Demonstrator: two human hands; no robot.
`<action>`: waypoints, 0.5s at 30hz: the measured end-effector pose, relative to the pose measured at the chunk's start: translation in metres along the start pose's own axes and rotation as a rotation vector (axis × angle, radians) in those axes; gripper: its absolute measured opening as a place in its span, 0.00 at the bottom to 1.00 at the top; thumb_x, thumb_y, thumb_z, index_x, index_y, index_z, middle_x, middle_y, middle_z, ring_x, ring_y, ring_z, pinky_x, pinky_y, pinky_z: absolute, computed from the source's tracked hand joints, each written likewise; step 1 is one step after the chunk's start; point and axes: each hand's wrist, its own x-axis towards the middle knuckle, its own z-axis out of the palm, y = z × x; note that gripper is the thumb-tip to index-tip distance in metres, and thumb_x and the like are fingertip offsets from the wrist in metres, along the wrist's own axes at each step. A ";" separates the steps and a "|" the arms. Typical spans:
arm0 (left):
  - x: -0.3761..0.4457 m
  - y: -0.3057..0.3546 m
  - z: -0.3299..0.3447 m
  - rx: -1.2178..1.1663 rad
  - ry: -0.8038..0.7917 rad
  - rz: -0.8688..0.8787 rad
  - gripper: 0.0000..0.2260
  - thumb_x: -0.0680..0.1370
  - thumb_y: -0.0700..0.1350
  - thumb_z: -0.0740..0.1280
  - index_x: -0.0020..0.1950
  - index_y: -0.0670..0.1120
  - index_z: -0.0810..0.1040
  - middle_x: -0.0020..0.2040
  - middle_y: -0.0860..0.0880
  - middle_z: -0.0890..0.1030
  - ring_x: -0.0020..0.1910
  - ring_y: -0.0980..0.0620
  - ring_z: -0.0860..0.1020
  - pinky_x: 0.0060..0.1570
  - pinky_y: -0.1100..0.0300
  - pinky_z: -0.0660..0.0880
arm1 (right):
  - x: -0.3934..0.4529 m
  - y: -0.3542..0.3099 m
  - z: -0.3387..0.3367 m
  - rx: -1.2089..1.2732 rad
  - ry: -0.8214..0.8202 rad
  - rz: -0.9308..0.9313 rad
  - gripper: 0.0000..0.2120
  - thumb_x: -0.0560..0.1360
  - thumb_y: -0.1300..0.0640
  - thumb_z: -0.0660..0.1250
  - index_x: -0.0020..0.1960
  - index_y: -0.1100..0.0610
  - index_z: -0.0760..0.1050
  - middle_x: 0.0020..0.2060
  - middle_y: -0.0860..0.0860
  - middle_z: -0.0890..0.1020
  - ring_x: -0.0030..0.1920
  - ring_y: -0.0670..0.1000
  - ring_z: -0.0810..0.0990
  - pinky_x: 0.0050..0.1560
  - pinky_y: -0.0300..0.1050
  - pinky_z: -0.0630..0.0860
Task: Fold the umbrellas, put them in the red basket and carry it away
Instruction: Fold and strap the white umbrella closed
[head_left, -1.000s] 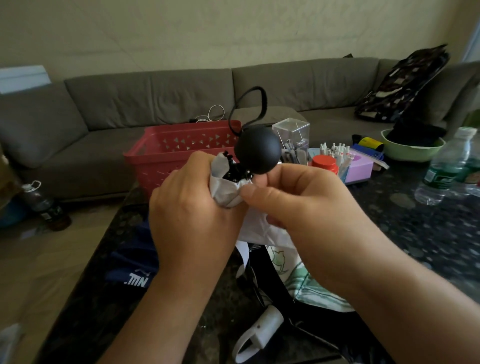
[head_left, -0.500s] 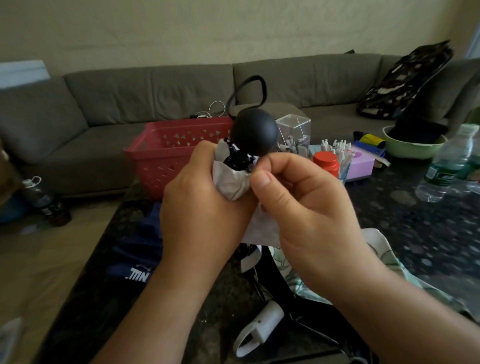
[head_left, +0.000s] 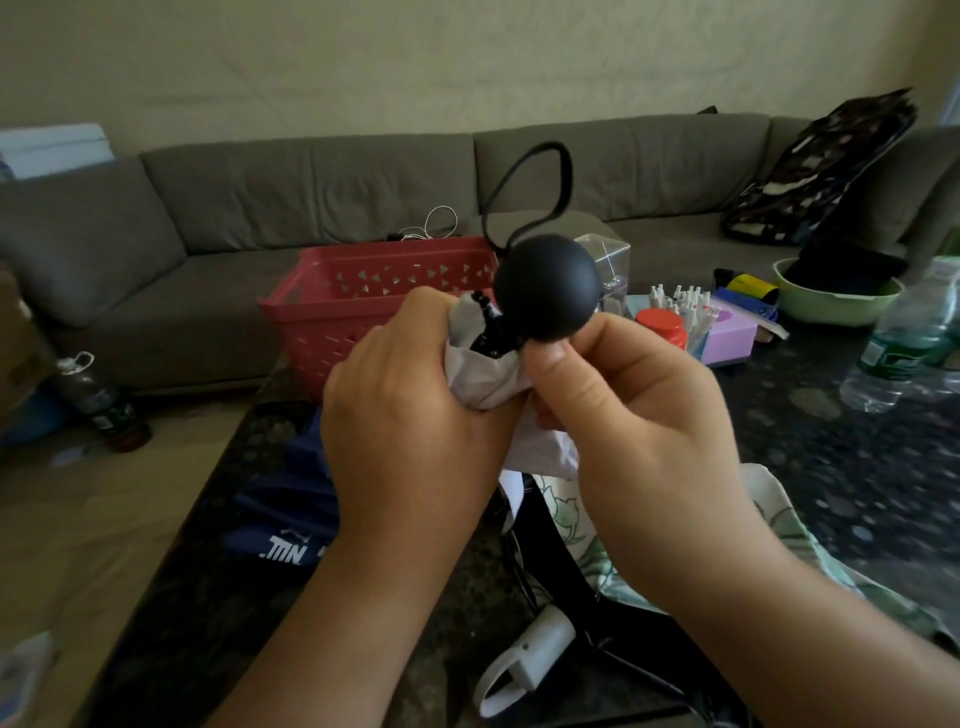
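while left hand (head_left: 415, 415) wraps the umbrella (head_left: 483, 374) canopy, right hand (head_left: 639, 415) pinching fabric below its round handle (head_left: 548, 288)

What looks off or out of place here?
Mostly clutter. A dark bottle stands on the floor by the sofa, and a floral umbrella sprawls unfolded on the table. The red basket sits at the table's far edge. No spill or damage visible.
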 end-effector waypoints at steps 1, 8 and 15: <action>-0.001 -0.003 0.001 0.013 -0.005 -0.001 0.14 0.78 0.60 0.69 0.45 0.52 0.69 0.35 0.55 0.74 0.33 0.51 0.74 0.33 0.44 0.76 | 0.002 -0.002 -0.001 0.014 -0.023 0.054 0.09 0.78 0.53 0.68 0.43 0.56 0.82 0.33 0.44 0.81 0.36 0.40 0.78 0.41 0.34 0.75; -0.007 -0.030 0.014 0.129 -0.158 -0.080 0.13 0.75 0.51 0.73 0.40 0.52 0.70 0.29 0.55 0.71 0.29 0.52 0.73 0.27 0.54 0.71 | 0.035 0.006 -0.046 -0.292 -0.057 0.103 0.20 0.74 0.59 0.77 0.61 0.43 0.78 0.46 0.51 0.80 0.35 0.58 0.77 0.38 0.51 0.80; -0.016 -0.037 0.021 0.193 -0.391 -0.200 0.16 0.78 0.51 0.72 0.35 0.54 0.68 0.33 0.54 0.77 0.37 0.45 0.79 0.39 0.45 0.80 | 0.044 0.014 -0.065 -0.728 -0.336 -0.170 0.22 0.77 0.57 0.76 0.69 0.44 0.80 0.66 0.41 0.77 0.63 0.41 0.79 0.57 0.32 0.76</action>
